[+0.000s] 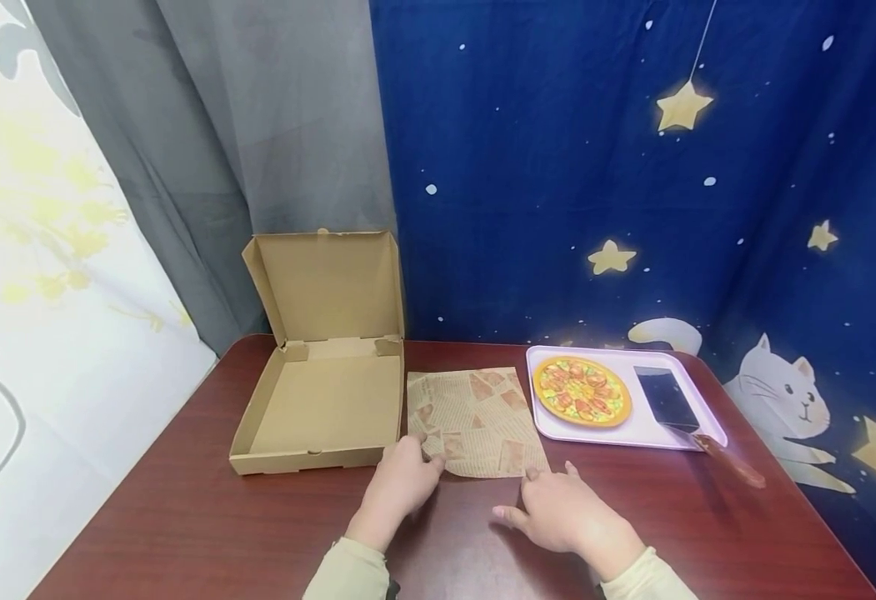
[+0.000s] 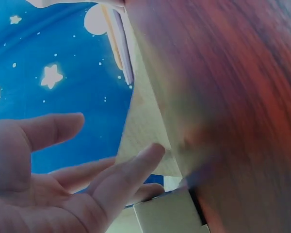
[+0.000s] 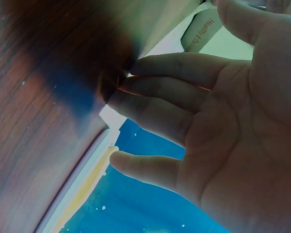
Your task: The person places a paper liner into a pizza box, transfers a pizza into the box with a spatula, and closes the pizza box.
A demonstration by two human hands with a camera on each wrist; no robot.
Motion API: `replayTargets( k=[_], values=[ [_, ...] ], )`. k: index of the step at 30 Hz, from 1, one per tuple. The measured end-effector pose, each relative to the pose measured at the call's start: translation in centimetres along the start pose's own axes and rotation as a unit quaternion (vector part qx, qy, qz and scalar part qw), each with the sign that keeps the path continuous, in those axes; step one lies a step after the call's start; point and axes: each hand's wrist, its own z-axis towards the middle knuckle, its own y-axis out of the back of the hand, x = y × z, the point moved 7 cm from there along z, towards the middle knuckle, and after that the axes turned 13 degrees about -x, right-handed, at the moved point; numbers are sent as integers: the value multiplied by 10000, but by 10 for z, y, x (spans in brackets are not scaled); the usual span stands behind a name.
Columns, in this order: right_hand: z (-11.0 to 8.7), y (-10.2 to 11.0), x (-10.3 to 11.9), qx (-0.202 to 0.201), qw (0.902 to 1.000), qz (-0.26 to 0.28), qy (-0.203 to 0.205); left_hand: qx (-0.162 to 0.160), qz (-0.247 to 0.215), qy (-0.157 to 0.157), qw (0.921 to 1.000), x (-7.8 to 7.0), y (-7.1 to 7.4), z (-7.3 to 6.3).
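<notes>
Lidded box (image 1: pixel 332 285) open, just left of paper (image 1: pixel 475 417); right, tray (image 1: pixel 638 432) bearing pizza (image 1: pixel 582 392) and spatula (image 1: pixel 665 396); paper lies on bench (image 1: pixel 242 533), tan, newsprint-patterned; left hand (image 1: pixel 407 475), right hand (image 1: pixel 561 508) at its near corners, fingers loosely extended, gripping nothing.

Box (image 1: pixel 325 400) left, tray (image 1: pixel 640 430) right — paper sheet (image 1: pixel 475 417) between; on the tray, pizza (image 1: pixel 582 392) left of spatula (image 1: pixel 666 400).

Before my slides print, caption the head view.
Left grip and right grip at printed paper, between open cardboard box and pizza.
</notes>
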Motion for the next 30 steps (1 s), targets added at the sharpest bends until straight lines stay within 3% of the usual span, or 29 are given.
replayTargets(
  k=[3,6,13,17,19,22,26,29,30],
  values=[
    [0,-1,1,33,10000,17,-14,102,-259,345,9990,-10,13,-6],
    [0,-2,1,42,10000,5,-26,232,-314,454,9982,-14,17,-7],
    [-2,-2,5,-46,9999,-158,17,477,-213,401,9978,-15,14,-6],
    [-2,0,7,-250,9992,-283,165,477,-148,218,9985,-15,13,-2],
    [-2,0,8,-337,9987,-302,231,420,-104,113,9990,-12,10,1],
    [-3,0,8,-391,9985,-276,276,257,170,60,9995,5,-5,12],
    [-3,0,7,-431,9982,-275,325,-205,535,-160,9982,33,-29,31],
    [-2,0,6,-433,9981,-283,333,-549,652,-453,9953,43,-38,38],
    [-2,-1,5,-432,9981,-279,327,-586,656,-544,9946,35,-31,34]
  ],
)
